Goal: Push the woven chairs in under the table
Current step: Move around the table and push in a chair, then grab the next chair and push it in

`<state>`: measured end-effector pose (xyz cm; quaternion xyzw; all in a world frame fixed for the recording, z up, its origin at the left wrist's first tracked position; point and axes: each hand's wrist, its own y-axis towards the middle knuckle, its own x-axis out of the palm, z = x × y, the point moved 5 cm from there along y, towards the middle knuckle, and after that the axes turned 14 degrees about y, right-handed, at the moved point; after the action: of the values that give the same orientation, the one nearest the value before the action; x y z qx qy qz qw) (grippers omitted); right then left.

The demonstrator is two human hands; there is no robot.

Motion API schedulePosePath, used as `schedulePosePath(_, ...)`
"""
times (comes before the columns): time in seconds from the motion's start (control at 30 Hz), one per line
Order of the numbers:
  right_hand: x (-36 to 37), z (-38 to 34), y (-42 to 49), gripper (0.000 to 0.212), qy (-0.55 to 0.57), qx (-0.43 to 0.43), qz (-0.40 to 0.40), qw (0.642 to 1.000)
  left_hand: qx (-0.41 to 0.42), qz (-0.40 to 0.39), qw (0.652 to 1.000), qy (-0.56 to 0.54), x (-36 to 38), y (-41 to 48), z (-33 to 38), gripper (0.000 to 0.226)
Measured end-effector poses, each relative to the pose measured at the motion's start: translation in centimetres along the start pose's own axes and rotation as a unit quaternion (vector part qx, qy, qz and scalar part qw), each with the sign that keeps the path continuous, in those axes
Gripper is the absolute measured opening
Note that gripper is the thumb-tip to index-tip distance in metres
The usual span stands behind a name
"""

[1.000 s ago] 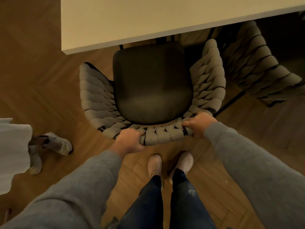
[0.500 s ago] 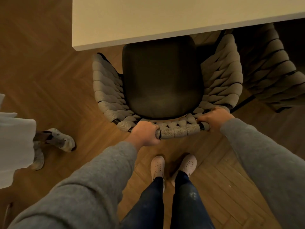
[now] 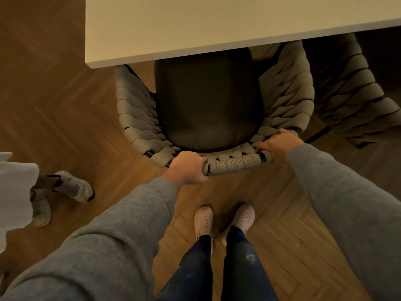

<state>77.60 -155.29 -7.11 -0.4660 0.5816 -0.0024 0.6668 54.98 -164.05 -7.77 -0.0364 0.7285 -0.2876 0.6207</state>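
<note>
While our left hand (image 3: 191,168) and right hand (image 3: 276,142) curl around its back rim, the woven chair (image 3: 230,164) sits directly ahead of us. Its dark seat (image 3: 206,105) lies partly beneath the table (image 3: 195,27).

woven chair (image 3: 230,165): grey-beige rope weave, black frame (image 3: 149,153) | seat cushion (image 3: 206,101): plain dark charcoal | worktop (image 3: 195,25): plain cream | floor (image 3: 54,94): brown herringbone wood | my sleeves (image 3: 121,224): grey | my jeans (image 3: 195,268): dark blue | my shoes (image 3: 203,220): pale, dotted holes
</note>
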Motion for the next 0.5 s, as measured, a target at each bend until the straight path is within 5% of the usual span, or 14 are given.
schedulePosePath(0.23, 0.4, 0.4, 0.5, 0.047, -0.003, 0.008, -0.014, 1.0, -0.005, 0.006, 1.0, 0.014, -0.2, 0.1, 0.2, 0.042)
schedulePosePath(0.37, 0.5, 0.1, -0.4, 0.084, 0.059, 0.04, 0.033, 0.997, -0.001, -0.047, 0.999, -0.012, -0.3, 0.0, 0.4, 0.091)
schedulePosePath(0.5, 0.2, 1.3, -2.7, 0.101, 0.159, 0.032, 0.091, 0.982, -0.023, -0.039, 0.993, -0.105, -2.4, 1.2, 2.6, 0.097)
